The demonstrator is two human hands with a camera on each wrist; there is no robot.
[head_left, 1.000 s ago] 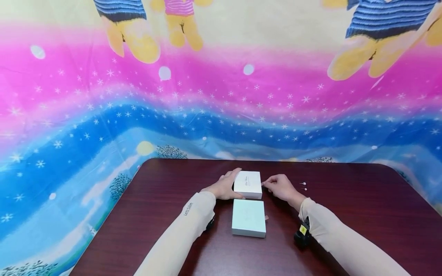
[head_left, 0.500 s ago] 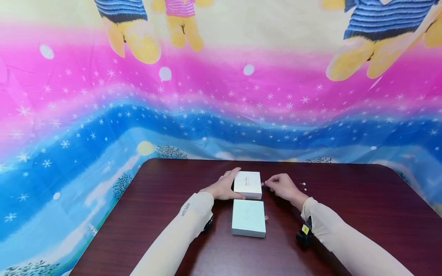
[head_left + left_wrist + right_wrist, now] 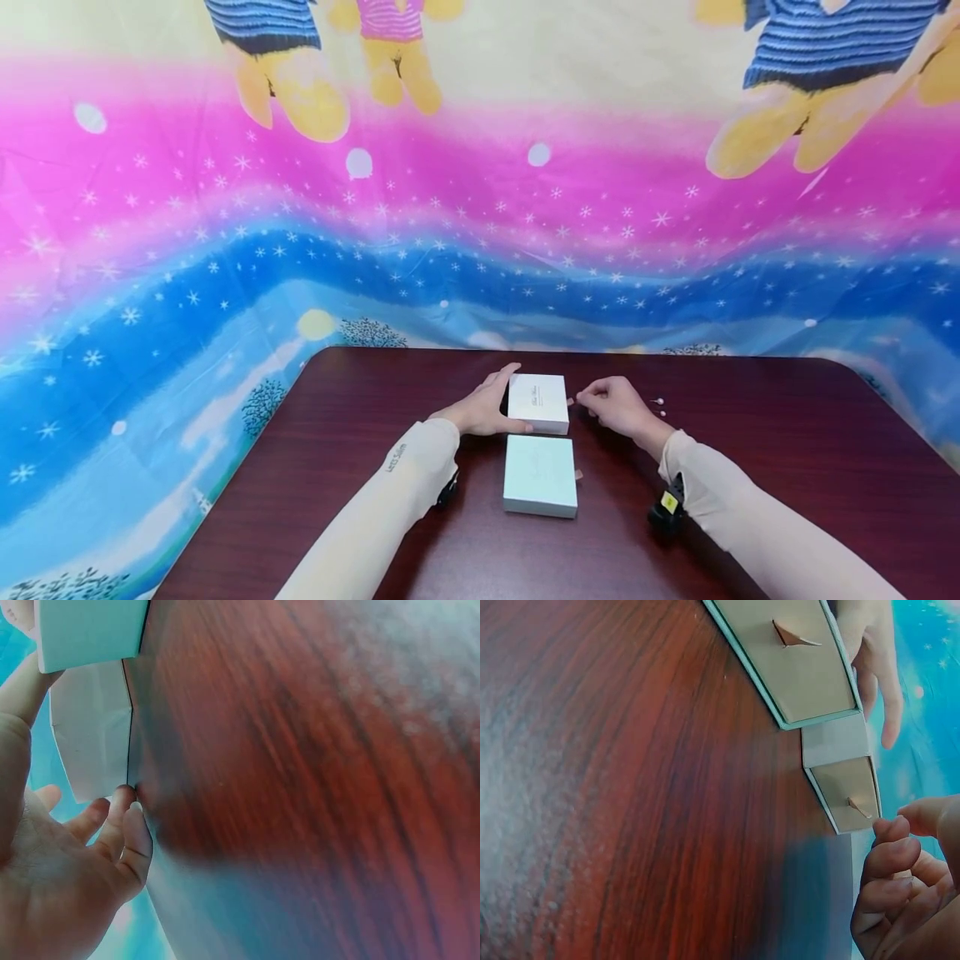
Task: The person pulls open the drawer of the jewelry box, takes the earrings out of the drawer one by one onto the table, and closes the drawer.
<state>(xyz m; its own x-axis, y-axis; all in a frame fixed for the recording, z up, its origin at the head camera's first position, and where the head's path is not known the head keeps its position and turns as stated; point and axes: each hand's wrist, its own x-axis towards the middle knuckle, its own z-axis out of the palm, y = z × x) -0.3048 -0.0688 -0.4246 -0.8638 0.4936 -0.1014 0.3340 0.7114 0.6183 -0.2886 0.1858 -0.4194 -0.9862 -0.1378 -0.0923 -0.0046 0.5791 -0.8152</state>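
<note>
A white box [image 3: 538,398] with small dark lettering lies on the table, my left hand [image 3: 483,408] spanning its left end. That thumb grips the front edge and the fingers reach round the back corner. A short pinkish ribbon tab [image 3: 859,808] sticks out of the box's right side. The thumb and forefinger of my right hand [image 3: 613,404] pinch together right at the tab's tip, and the other fingers [image 3: 885,892] curl in. Nearer me lies a pale mint-green box [image 3: 540,473], with a similar ribbon tab [image 3: 578,475] on its right side. Both boxes look closed.
Two small pins [image 3: 660,402] with pale round heads lie right of my right hand. The dark red-brown wooden table [image 3: 360,500] ends in front of a printed cloth backdrop [image 3: 450,208]. A black device [image 3: 666,512] is strapped at my right wrist.
My right hand has drawn slightly to the right, so more of the white box's ribbon tab shows. The left forearm has shifted a little to the left; both boxes have stayed in place.
</note>
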